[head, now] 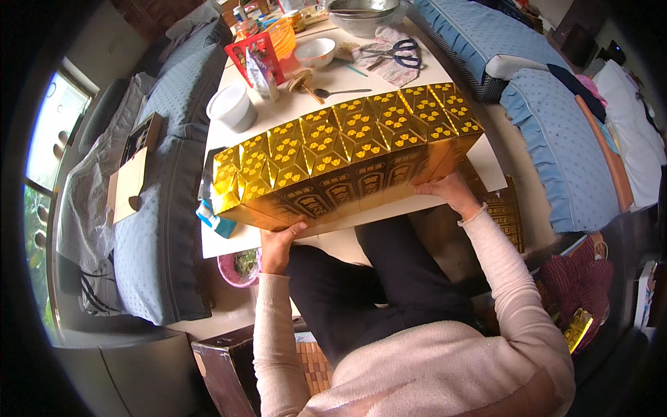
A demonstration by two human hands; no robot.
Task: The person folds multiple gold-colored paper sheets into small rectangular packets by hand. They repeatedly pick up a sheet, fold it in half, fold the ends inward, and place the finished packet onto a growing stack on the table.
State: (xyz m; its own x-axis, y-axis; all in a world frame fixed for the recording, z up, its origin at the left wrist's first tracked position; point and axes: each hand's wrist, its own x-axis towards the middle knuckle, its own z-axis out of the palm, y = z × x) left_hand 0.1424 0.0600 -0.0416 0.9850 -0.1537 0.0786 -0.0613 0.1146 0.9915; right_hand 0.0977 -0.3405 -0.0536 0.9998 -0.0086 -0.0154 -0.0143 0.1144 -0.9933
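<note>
A long block made of several shiny gold foil-paper boxes in a row (344,151) lies across the near part of a white table (417,65). Its near side bears dark printed writing. My left hand (280,242) grips the lower near edge toward the left end, thumb on the front face and fingers hidden beneath. Toward the right end, my right hand (445,193) holds the same lower edge, its thumb along the face and its other fingers mostly hidden. A blue and white packet (216,219) is beside the block's left end.
Behind the block are a lidded white tub (232,108), a dark spoon (343,92), a red pouch (255,60), a white bowl (316,53), scissors on a cloth (398,53) and a metal basin (365,21). Below the table's left corner is a pink basket (229,271). Blue-covered sofas flank the table.
</note>
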